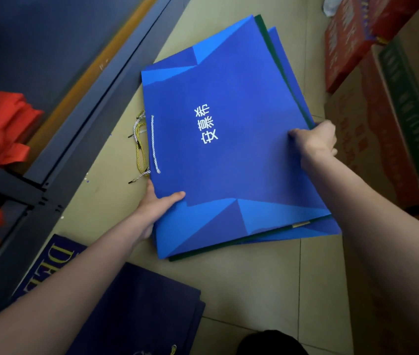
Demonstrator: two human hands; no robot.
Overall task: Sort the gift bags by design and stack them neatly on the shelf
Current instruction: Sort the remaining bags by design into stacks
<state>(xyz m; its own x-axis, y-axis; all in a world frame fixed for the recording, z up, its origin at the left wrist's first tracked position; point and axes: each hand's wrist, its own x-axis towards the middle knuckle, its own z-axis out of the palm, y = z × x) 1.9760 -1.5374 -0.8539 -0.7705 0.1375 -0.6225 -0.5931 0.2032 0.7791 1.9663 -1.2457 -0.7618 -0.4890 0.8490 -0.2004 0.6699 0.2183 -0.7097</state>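
Head view: your left hand [156, 208] and right hand [316, 139] both grip the blue bag stack [229, 149] at opposite edges, just above the floor [254, 290]. Shelf [57, 155] lies left, nearer your left hand. A green bag [275, 57] is sandwiched inside, probably one. Print reads 安慕希. Navy bag [139, 303] shows "DE".

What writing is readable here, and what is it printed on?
"安慕希": white characters, seen sideways, on the flat bright blue paper gift bag held by both hands.
"DE...": gold letters on the dark navy bag lying on the floor; the rest is hidden by the forearm.
Green and red cardboard boxes at the right: print too blurred to read.
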